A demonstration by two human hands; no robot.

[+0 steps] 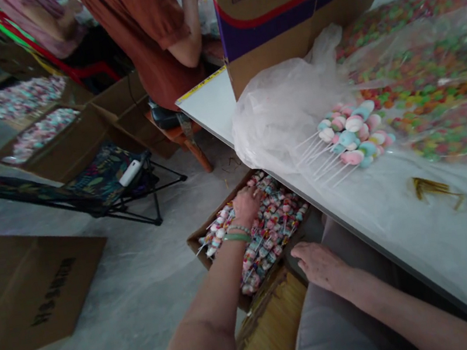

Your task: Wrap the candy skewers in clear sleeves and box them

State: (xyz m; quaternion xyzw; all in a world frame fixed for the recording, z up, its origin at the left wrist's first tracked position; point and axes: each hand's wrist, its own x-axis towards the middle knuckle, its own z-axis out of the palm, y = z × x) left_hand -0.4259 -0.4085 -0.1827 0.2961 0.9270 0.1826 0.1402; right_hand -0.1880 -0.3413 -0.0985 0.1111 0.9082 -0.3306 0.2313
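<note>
Our left hand [246,207] dips its curled, close-pressed fingers into pastel candy skewers [276,233], packed in a brown cardboard box [216,207]. Our right hand [319,266], fingers loosely spread, rests on grey cloth trousers [329,331], below a white table [213,104] bearing a crinkled clear plastic bag [277,115].

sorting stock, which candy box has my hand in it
The skewer box by the table edge, under your left hand; the other two candy-filled boxes lie farther off across the floor.

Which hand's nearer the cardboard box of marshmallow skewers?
Left. The left hand is inside the cardboard box, on the marshmallow skewers; the right hand is outside it, on the grey-trousered thigh.
</note>
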